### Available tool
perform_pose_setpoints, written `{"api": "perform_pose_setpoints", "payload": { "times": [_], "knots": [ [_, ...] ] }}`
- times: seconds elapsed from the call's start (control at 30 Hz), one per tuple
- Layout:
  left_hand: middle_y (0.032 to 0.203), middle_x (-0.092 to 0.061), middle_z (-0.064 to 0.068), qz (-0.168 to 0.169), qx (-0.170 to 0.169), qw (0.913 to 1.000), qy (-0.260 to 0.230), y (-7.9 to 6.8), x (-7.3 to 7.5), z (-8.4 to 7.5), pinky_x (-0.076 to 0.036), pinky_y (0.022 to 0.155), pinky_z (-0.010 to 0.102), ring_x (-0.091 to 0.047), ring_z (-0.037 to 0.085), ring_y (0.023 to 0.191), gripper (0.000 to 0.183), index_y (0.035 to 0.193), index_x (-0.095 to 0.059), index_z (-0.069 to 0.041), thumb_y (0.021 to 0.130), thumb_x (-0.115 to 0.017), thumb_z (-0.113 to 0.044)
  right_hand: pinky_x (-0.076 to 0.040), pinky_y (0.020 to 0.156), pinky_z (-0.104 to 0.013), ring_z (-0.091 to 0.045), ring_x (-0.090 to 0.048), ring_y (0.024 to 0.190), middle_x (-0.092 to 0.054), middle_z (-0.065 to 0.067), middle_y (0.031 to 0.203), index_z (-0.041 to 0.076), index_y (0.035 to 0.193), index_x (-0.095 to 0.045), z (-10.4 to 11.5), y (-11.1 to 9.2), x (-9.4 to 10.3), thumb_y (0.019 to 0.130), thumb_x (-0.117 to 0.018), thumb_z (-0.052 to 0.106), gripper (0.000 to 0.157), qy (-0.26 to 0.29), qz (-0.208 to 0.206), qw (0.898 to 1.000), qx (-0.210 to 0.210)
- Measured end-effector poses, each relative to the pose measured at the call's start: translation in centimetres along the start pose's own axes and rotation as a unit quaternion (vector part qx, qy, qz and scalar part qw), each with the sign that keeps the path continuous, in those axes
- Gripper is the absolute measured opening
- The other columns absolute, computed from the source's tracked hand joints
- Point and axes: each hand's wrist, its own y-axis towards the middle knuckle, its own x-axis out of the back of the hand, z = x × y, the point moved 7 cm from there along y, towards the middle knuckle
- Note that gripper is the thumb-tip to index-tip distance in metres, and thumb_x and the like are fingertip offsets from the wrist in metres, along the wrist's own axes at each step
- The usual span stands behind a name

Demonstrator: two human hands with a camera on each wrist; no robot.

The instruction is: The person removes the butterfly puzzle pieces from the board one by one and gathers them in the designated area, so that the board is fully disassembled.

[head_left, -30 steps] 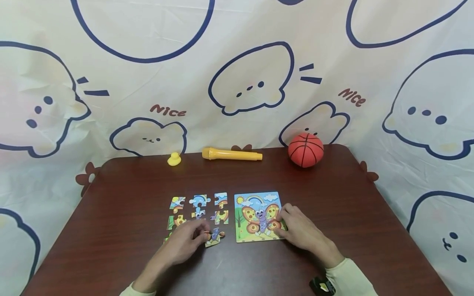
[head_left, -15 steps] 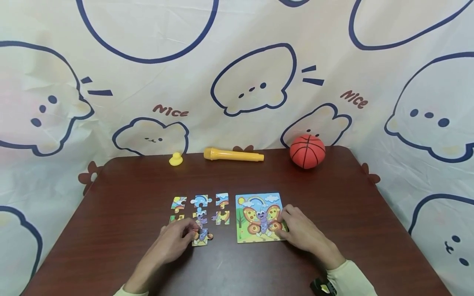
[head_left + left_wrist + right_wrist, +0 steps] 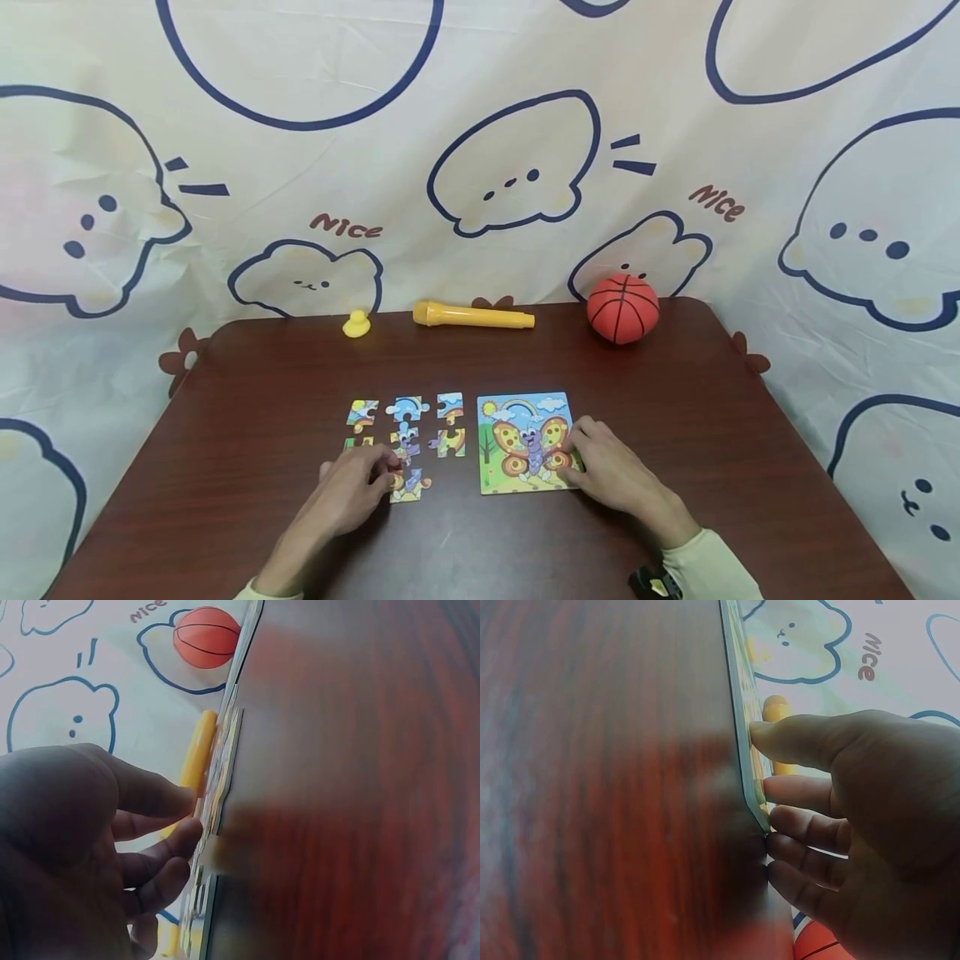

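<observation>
Loose jigsaw pieces of a butterfly picture lie spaced in rows on the table. My left hand [image 3: 348, 492] pinches the bottom middle puzzle piece [image 3: 409, 487] at its left side, just below the centre piece [image 3: 405, 444]. That hand covers the lower left of the rows. In the left wrist view, the thumb and fingertips [image 3: 191, 801] meet near the table surface. To the right lies the square butterfly picture board [image 3: 528, 408]. My right hand [image 3: 611, 467] rests on its right edge with loosely bent fingers, the thumb touching the top of the board.
Along the back of the brown table [image 3: 510, 550] stand a yellow rubber duck [image 3: 356, 323], a yellow toy microphone [image 3: 474, 315] and a red basketball [image 3: 622, 308]. A patterned cloth [image 3: 480, 275] hangs behind. A dark strap [image 3: 654, 583] shows by the right sleeve.
My left hand has slid the bottom puzzle piece leftward, from below the right column to below the centre piece, and is nearly still over the last half second. The right hand stays at the board.
</observation>
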Motion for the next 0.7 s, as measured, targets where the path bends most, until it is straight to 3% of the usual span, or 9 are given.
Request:
{"api": "perform_pose_setpoints", "payload": {
  "times": [0.13,0.23,0.43,0.7],
  "knots": [
    [0.073,-0.055,-0.018,-0.004,-0.001,1.0000,-0.002,-0.1,-0.1,-0.3,-0.027,0.072,0.035,-0.053,0.011,0.091,0.011,0.090,-0.064,-0.026,0.084,-0.072,-0.020,-0.045,0.078,-0.031,-0.009,-0.043,0.091,-0.048,0.007,0.098,0.018,0.094,-0.063,-0.1,0.0,-0.3,0.079,-0.078,0.035,0.027,-0.005,0.007,1.000,-0.003],
    [0.075,-0.056,-0.018,-0.014,-0.020,0.9997,-0.004,0.0,-0.2,-1.0,-0.032,0.075,0.036,-0.053,0.008,0.086,0.013,0.091,-0.065,-0.025,0.084,-0.072,-0.017,-0.044,0.078,-0.031,-0.010,-0.042,0.090,-0.047,0.006,0.097,0.017,0.094,-0.063,0.1,-0.1,-0.3,0.079,-0.078,0.034,0.027,-0.010,0.003,1.000,0.002],
    [0.076,-0.056,-0.015,-0.024,-0.063,0.9972,-0.030,0.3,-0.9,-3.1,-0.042,0.071,0.027,-0.053,0.008,0.077,0.015,0.090,-0.066,-0.021,0.081,-0.075,-0.013,-0.044,0.079,-0.032,-0.011,-0.043,0.090,-0.047,0.006,0.096,0.016,0.093,-0.063,0.4,-0.1,-0.1,0.080,-0.076,0.033,0.026,-0.018,-0.005,1.000,0.020],
    [0.079,-0.055,-0.011,-0.018,-0.125,0.9918,-0.017,0.7,-2.4,-6.7,-0.042,0.071,0.028,-0.050,0.007,0.079,0.016,0.091,-0.065,-0.020,0.080,-0.075,-0.018,-0.044,0.079,-0.032,-0.009,-0.044,0.088,-0.047,0.007,0.097,0.017,0.094,-0.064,0.4,-0.1,0.2,0.081,-0.076,0.031,0.023,-0.007,-0.011,1.000,0.026]
  ]
}}
